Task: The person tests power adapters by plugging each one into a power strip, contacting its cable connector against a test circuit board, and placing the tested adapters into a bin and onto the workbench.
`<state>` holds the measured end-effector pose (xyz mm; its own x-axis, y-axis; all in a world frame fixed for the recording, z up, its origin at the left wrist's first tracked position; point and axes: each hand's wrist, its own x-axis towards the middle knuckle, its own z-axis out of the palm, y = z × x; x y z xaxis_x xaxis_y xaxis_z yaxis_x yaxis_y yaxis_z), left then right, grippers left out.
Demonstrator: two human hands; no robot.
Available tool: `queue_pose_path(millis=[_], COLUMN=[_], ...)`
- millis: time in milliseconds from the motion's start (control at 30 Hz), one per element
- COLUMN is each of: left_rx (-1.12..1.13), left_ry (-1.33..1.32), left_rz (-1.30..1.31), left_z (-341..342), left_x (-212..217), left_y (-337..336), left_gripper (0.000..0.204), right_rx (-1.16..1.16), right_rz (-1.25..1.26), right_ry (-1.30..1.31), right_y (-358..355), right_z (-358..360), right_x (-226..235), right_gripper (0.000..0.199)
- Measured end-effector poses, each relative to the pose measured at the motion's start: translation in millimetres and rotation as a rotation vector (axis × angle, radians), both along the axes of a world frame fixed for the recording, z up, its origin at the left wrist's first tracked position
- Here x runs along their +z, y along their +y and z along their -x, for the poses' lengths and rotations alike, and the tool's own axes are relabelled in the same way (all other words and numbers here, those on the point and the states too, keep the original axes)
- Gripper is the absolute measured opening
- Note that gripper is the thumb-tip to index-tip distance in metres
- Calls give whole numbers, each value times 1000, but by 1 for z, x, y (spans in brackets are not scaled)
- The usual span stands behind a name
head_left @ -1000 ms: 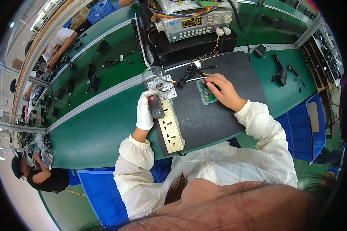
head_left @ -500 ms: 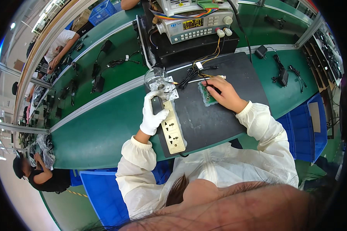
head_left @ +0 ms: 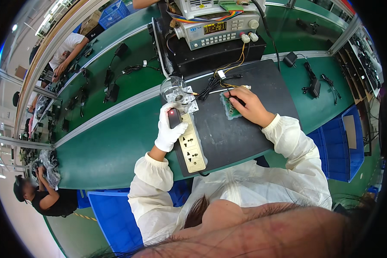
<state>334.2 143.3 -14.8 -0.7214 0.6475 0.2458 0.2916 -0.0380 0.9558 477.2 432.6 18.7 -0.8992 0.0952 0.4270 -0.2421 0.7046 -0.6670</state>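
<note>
My left hand [head_left: 168, 131], in a white glove, grips a black power adapter [head_left: 174, 117] at the far end of a cream power strip [head_left: 191, 150]. A small red light glows on the adapter's face. Bare, my right hand [head_left: 250, 106] closes around a black cable connector [head_left: 238, 100] over a green circuit board [head_left: 230, 110]; the connector's tip is hidden by the fingers. Just beyond my left hand, a clear glass bulb [head_left: 173, 89] sits beside a silver metal plate [head_left: 192, 103]. Black cable [head_left: 209, 88] lies bundled between the bulb and my right hand.
A grey bench instrument [head_left: 221, 30] with a lit display stands on a black box [head_left: 219, 56]. Adapters with cords [head_left: 314, 86] lie on the green bench at right, more on the conveyor [head_left: 112, 92] at left. Blue bins [head_left: 339, 144] flank me. Other people work at the left.
The red light on the adapter has come on. My two hands hold nearly the same places. At the far left, a co-worker's hands have shifted.
</note>
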Motion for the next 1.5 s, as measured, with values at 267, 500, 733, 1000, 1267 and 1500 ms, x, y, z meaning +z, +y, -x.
queue_pose_path(millis=[267, 500, 733, 1000, 1267, 1500], left_rx=[88, 82, 224, 58, -132, -375], left_ry=[152, 513, 681, 716, 862, 1106], left_rz=[-39, -32, -218, -334, -560, -262], left_z=[-8, -6, -12, -32, -52, -56], left_x=[3, 4, 18, 22, 32, 53], left_y=[7, 11, 10, 7, 1, -5], left_gripper=[83, 78, 57, 58, 79, 86], right_rx=[-12, -45, -23, -163, 150, 403], right_rz=[-7, 2, 23, 708, 51, 1236], right_ry=[7, 85, 161, 174, 109, -177], right_y=[1, 5, 2, -16, -104, -162], right_z=[-2, 4, 3, 4, -46, -62], right_x=[0, -11, -11, 7, 32, -5], right_gripper=[20, 15, 13, 19, 27, 59])
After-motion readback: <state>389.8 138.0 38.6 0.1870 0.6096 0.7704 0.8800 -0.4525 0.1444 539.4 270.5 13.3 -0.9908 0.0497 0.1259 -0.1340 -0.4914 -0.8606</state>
